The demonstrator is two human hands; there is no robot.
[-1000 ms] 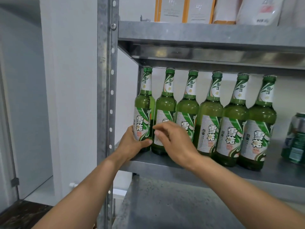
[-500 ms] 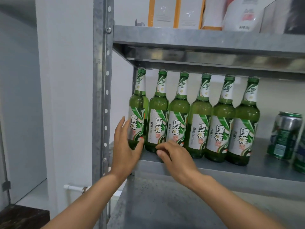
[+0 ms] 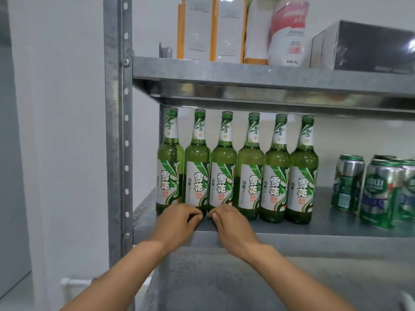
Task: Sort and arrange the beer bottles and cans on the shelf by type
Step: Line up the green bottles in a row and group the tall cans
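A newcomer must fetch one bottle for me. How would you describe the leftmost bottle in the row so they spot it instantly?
Find the grey metal shelf where six green bottles stand in a row left of some cans. The leftmost bottle is the one beside the perforated upright post; only it has no bottle on its left.

You have soft, even, bright light with weak shadows; the darkest band lies under the upper shelf, whose metal lip throws a pale glare. A white glint sits on the black box. The bottles glow translucent. Your view is slightly soft throughout: print on the pouch is smeared, the cans blur at the right edge, and the post leans from wide-angle distortion.
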